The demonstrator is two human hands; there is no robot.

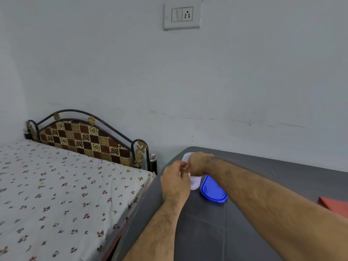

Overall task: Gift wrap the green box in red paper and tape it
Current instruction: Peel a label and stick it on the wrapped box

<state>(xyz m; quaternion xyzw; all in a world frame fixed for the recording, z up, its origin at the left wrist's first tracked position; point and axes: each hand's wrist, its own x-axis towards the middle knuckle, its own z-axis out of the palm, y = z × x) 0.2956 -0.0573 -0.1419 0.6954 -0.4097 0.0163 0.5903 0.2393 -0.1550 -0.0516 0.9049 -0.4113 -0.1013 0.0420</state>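
Flat red paper sheet (pixel 334 205) lying on the dark grey table (pixel 207 232) at the right edge, well apart from both hands; left hand (pixel 176 183) and right hand (pixel 198 163) pinch something small over a translucent white plastic container (pixel 188 157) beside its blue lid (pixel 212 191)

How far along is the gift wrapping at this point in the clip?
Very early, by the look of it. Nothing wrapped is in view, and the green box itself is out of frame. The blue lid lies off, beside a translucent container on the dark table. Both the left hand and right hand work at that container; what they pinch is hidden. The red paper lies at the table's right edge. Wrapping and taping remain.
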